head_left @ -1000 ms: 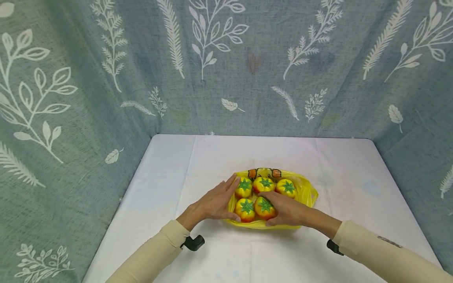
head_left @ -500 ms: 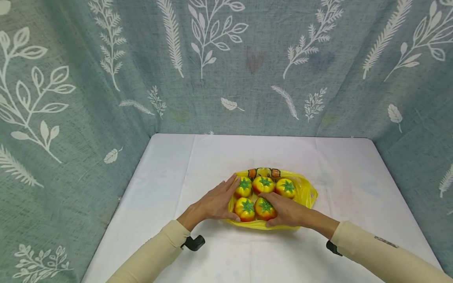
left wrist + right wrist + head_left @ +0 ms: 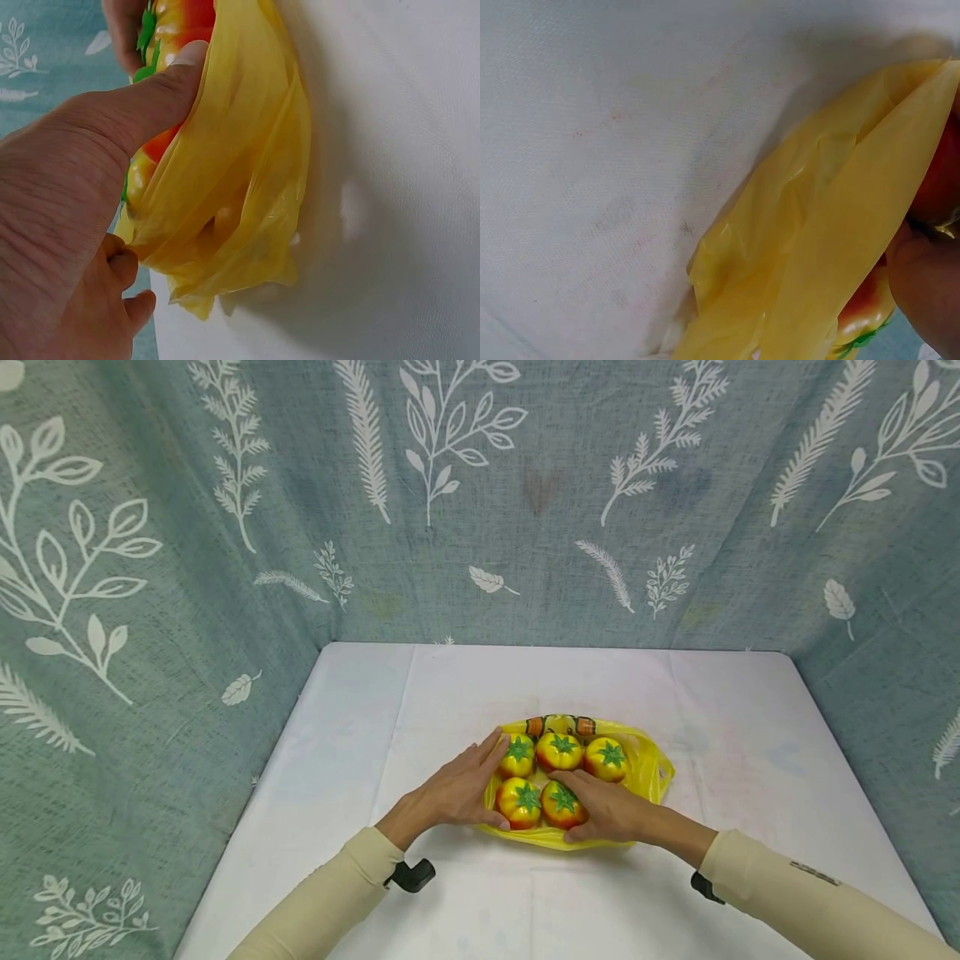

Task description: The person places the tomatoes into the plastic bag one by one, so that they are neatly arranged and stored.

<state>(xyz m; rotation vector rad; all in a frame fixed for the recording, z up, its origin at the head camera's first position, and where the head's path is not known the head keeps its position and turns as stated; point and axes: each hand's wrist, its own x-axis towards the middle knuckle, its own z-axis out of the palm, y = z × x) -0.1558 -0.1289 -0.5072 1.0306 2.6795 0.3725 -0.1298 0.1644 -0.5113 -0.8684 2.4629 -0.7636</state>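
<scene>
Several glossy yellow-and-red toy tomatoes with green star-shaped leaves sit inside a yellow plastic bag lying open on the table. My left hand holds the bag's left side. In the left wrist view its thumb lies over the rim and its lower fingers curl at the bag's edge. My right hand reaches into the bag, thumb and fingers around the front right tomato. Beside that one is the front left tomato. In the right wrist view the bag's side hides most of the right hand.
The bag rests on a white-covered table. A green-grey curtain with white leaf prints stands behind the table and along both sides. An orange-and-black print shows on the bag's far rim.
Both hands stay nearly still. The front right tomato tilts slightly within the right hand, and the front left one shifts a little.
</scene>
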